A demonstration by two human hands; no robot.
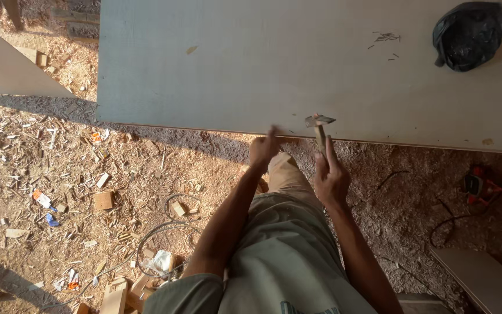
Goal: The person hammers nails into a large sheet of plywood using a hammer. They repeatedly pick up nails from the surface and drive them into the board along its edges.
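My right hand [330,174] grips a hammer [319,127] above the pale board's [233,64] edge, my left hand's [264,148] fingers pinched there, apparently steadying a nail too small to see

Board [297,64] cut off at top & right edges. Left hand [262,150] fingertips blurred; anything pinched can't be told. Small nails [386,38] barely resolved; bag [469,35] contents hidden.

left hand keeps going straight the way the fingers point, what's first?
Likely the near edge of the grey board: the left hand points up-frame, fingertips about at that edge. Depth unclear; it may already touch.
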